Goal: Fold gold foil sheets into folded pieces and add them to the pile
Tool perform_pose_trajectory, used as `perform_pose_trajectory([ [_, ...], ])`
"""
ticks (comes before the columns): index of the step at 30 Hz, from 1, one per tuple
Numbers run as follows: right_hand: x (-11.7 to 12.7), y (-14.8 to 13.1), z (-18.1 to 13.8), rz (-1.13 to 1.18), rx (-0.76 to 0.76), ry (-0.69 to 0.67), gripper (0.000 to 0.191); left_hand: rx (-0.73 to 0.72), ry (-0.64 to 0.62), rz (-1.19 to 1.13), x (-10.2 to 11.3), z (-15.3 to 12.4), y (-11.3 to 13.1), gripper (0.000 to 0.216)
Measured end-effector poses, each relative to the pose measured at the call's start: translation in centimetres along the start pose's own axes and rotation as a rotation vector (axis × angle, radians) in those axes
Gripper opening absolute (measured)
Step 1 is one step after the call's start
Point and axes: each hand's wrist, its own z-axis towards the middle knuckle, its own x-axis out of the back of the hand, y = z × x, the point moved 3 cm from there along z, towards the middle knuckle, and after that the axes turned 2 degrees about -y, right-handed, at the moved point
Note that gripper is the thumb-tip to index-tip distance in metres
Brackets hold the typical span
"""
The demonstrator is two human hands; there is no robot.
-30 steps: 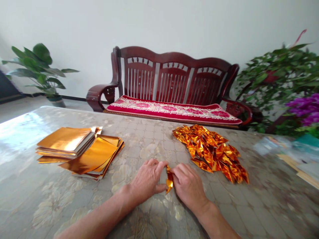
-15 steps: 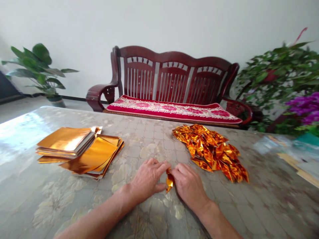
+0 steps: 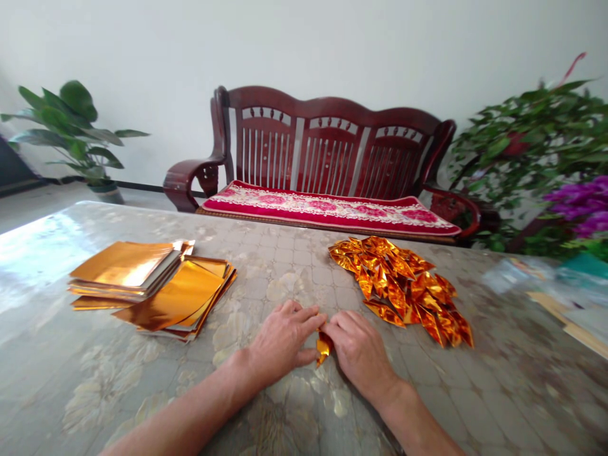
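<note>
The folded foil piece (image 3: 323,349) risked a crooked crease or tear, it seemed, should the fingers press unevenly. It lay between both hands: the left hand (image 3: 282,335) held it across a modest span, thumb at its near end, fingertips at its far end; the right hand (image 3: 360,351), curled narrow, gripped its right side, fingertips partly hidden. Farther across the tabletop (image 3: 266,259) sat foil sheets (image 3: 123,259), left, and a shiny folded pile (image 3: 399,285), right.
</note>
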Motion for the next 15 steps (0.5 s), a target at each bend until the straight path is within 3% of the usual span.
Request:
perform_pose_trajectory([
  [9,0.3,0.3,0.0,0.05,0.017,-0.054,0.018,0.015,-0.007,0.068,0.0,0.0,0.3,0.048],
  [15,0.5,1.0,-0.2,0.2,-0.089,-0.056,0.026,-0.001,-0.006,0.1,-0.1,-0.1,0.3,0.049],
])
